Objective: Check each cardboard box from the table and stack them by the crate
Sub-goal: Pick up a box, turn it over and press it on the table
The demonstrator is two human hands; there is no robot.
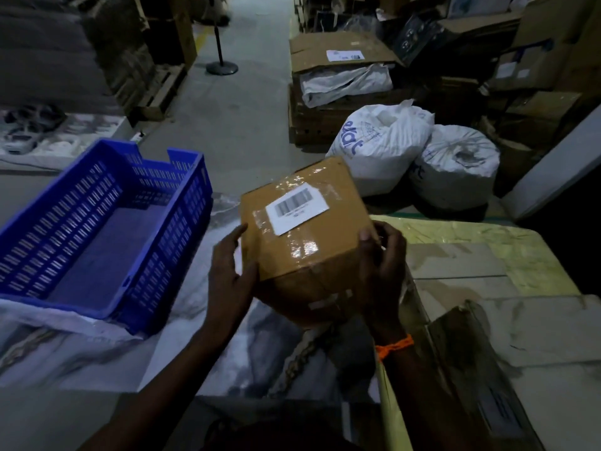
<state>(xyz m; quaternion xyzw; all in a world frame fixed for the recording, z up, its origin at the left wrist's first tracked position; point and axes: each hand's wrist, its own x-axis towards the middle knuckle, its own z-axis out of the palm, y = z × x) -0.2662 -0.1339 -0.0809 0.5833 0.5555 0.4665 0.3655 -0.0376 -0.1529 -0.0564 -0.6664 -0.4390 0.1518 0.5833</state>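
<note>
A brown cardboard box (305, 236), taped over with clear tape and bearing a white barcode label on top, is held up in front of me, tilted. My left hand (229, 271) holds its left side, thumb on the top edge. Over on the right, my right hand (383, 268) grips the box's near corner with fingers curled round it; an orange band sits on that wrist. The blue slotted plastic crate (182, 222) stands empty to the left on the marble-patterned table (227, 362).
Flattened cardboard sheets (487, 288) and a torn carton lie to my right. Two white sacks (419, 157) sit on the floor beyond the box, with stacked cartons (338, 79) behind. A grey aisle with a stand base (222, 67) runs ahead.
</note>
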